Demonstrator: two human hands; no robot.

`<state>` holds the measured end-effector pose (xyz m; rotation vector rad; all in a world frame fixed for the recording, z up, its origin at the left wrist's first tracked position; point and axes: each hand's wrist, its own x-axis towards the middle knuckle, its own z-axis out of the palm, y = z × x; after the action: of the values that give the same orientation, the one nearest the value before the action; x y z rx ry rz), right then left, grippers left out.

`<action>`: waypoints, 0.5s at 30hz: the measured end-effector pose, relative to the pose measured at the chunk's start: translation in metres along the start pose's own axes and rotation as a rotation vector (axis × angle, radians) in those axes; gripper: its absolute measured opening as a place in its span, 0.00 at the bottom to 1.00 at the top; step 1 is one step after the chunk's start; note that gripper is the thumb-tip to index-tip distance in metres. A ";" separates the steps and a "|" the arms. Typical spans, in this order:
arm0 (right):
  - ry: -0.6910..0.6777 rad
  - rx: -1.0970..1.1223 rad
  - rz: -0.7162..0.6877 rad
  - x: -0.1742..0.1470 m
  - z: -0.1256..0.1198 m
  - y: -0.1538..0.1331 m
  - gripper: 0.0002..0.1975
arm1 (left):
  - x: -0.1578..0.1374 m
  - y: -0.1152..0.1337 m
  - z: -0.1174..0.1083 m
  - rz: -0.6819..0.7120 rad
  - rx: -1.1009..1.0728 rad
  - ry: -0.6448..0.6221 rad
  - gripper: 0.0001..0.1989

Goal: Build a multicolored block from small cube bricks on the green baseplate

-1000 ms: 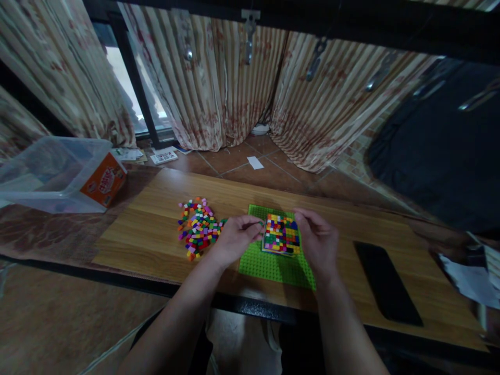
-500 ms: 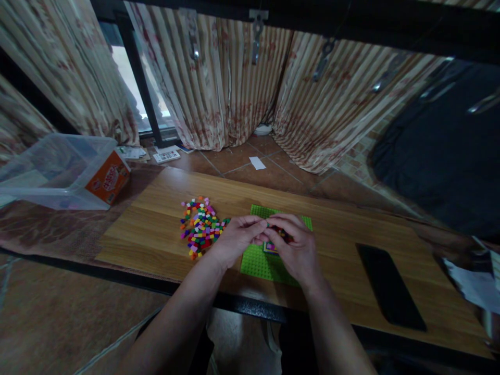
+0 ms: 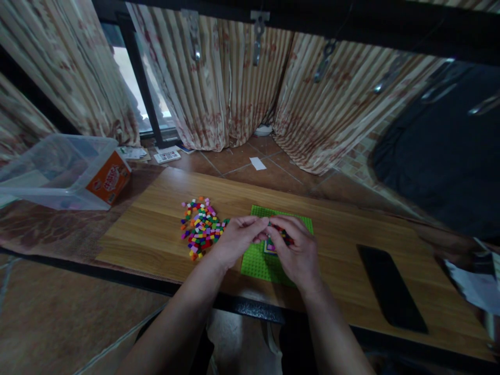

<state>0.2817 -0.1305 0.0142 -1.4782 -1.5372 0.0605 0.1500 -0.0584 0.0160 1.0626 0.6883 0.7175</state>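
Over a green studded baseplate (image 3: 258,265), my left hand (image 3: 240,237) and my right hand (image 3: 299,247) meet at the fingertips. Thumb and fingers of each are pinched together; whatever lies between them is too small and hidden to make out. Beneath my right hand, a low build of coloured bricks (image 3: 271,247) sits on the baseplate, with pink, yellow, blue and red parts showing. My right hand covers much of it. Left of my left hand, a loose pile of small coloured bricks (image 3: 201,226) is spread on the wooden board.
A black phone-like slab (image 3: 391,289) lies on the wooden board (image 3: 332,229) at right. On the far left stands a clear plastic bin (image 3: 74,177) with an orange label. Papers (image 3: 472,284) are at the right edge. Striped curtains (image 3: 234,78) hang behind, metal clips (image 3: 258,39) above.
My right fingers have shifted slightly at the pinch, and a little more of the red bricks shows beneath them. My left hand stays nearly in place.
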 end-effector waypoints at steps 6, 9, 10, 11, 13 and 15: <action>0.020 0.068 0.019 0.002 -0.002 0.002 0.06 | 0.001 -0.003 0.002 0.046 0.076 -0.014 0.21; 0.130 0.128 0.127 0.004 -0.010 0.016 0.06 | 0.002 -0.005 0.002 -0.006 0.093 -0.016 0.19; 0.178 0.151 0.190 0.005 -0.014 0.022 0.06 | 0.003 -0.006 0.001 -0.020 0.110 -0.013 0.19; 0.221 0.177 0.273 0.005 -0.018 0.029 0.06 | 0.003 -0.007 0.001 -0.028 0.132 -0.011 0.18; 0.280 0.237 0.493 0.006 -0.026 0.043 0.07 | 0.004 -0.009 -0.001 -0.031 0.180 -0.016 0.16; 0.277 0.299 0.657 0.005 -0.033 0.053 0.09 | 0.005 -0.011 -0.003 -0.028 0.219 -0.027 0.15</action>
<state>0.3426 -0.1308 0.0021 -1.6077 -0.7408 0.4331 0.1529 -0.0560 0.0043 1.2582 0.7696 0.6118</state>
